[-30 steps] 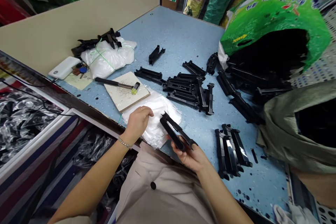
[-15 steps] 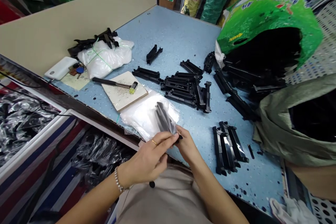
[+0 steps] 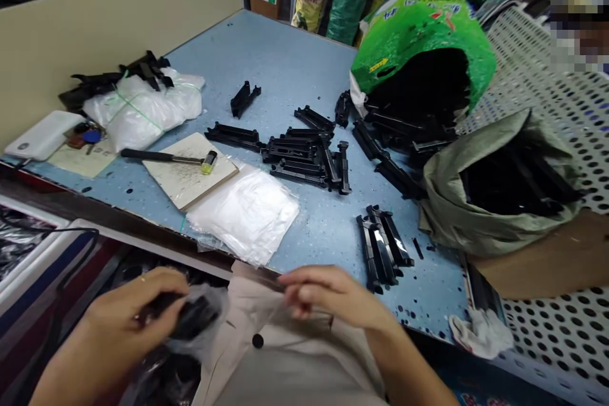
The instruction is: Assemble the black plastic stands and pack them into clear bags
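At the lower left, my left hand (image 3: 118,323) is closed on a see-through plastic bag (image 3: 209,314) with a black plastic part inside. It hangs over the bin below the table edge. My right hand (image 3: 333,298) is in front of my body, fingers loosely bent and apart, with nothing visible in them. Just beyond the hands lies a stack of flat see-through bags (image 3: 247,209) at the table's near edge. A row of black plastic parts (image 3: 383,247) lies to the right of my right hand, and a pile of the same parts (image 3: 304,155) is farther back.
A hammer (image 3: 162,156) rests on a square board (image 3: 176,187). Behind it are a tied plastic bundle (image 3: 147,111) and a white box-shaped device (image 3: 45,133). At the right stand a green sack (image 3: 423,25) and an olive sack (image 3: 442,203), both holding black parts. A white glove (image 3: 483,333) lies at the right corner.
My hands have come apart. The left has moved left and down with the bagged part, off the stack of bags; the right has let go. The view has shifted rightward.
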A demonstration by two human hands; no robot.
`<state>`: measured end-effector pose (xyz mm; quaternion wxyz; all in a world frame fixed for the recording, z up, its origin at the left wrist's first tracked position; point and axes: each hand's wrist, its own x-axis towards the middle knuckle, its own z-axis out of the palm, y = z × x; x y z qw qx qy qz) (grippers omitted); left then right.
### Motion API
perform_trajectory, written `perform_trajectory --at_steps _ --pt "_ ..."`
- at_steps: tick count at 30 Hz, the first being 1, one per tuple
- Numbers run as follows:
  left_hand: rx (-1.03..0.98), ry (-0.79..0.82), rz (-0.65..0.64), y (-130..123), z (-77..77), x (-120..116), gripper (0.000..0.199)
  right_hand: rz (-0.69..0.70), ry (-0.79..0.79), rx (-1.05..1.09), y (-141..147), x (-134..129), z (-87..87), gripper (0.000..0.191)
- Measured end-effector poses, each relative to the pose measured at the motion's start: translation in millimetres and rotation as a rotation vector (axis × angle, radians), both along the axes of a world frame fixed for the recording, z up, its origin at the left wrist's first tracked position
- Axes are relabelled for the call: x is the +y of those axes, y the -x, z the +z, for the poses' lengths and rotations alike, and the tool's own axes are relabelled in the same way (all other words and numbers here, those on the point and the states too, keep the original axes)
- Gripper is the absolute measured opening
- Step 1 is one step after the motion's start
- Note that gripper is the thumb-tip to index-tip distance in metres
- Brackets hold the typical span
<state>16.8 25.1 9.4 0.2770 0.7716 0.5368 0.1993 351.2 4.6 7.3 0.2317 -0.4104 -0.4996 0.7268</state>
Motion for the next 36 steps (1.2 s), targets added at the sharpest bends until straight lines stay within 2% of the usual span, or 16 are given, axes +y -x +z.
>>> perform_trajectory --at_steps 2,4,6,8,10,12,14,16,18,20,22,24,27,29,31,36 --pt "0.165 0.238 0.121 45 -31.4 5 0.021 -0.192 -0.108 -0.474 -47 -7 3.9 0.044" --pt "0.314 0.337 0.156 79 -68.0 10 0.021 -0.326 -0.215 -1.071 -90 -15 -0.7 0.04" --pt "0.451 0.351 0.182 95 -98.0 14 0.018 -0.301 -0.231 -1.453 -119 -26 -12.3 0.038" --pt "0.557 0.37 0.218 92 -111.6 21 0.019 -0.212 -0.249 -1.602 -134 -37 -26.2 0.037" --pt "0.576 0.403 0.227 69 -105.7 29 0.019 -0.148 -0.298 -1.651 -135 -46 -37.8 0.036" --pt "0.481 0.375 0.187 30 -85.9 40 0.02 -0.134 -0.346 -1.679 -128 -50 -44.9 0.037" --pt "0.316 0.218 0.137 -19 -63.5 50 0.025 -0.163 -0.365 -1.688 -120 -48 -47.9 0.039" --pt "0.203 0.032 0.083 -69 -49.4 59 0.028 -0.198 -0.364 -1.694 -113 -44 -48.6 0.04" --pt "0.254 -0.166 0.021 -110 -47.6 68 0.029 -0.192 -0.357 -1.699 -109 -41 -48.7 0.041" --pt "0.292 -0.237 -0.016 -132 -54.5 79 0.023 -0.156 -0.327 -1.7 -110 -40 -48.7 0.044" --pt "0.227 -0.171 -0.004 -136 -62.5 91 0.018 -0.164 -0.267 -1.657 -114 -40 -47.9 0.047" --pt "0.056 -0.026 0.064 -128 -65.9 104 0.014 -0.246 -0.189 -1.497 -119 -40 -45.3 0.05" --pt "-0.225 0.284 0.153 -111 -61.2 119 0.022 -0.479 -0.094 -0.999 -114 -32 -38.1 0.052" --pt "-0.338 0.483 0.152 -105 -56.2 124 0.025 -0.591 -0.029 -0.601 -99 -21 -32.6 0.049" --pt "-0.397 0.557 0.161 -104 -53.1 125 0.024 -0.597 0.073 -0.255 -74 -8 -28.6 0.04" --pt "-0.427 0.51 0.233 -107 -53.1 125 0.036 -0.436 0.374 0.384 -6 18 -32.7 0.034"
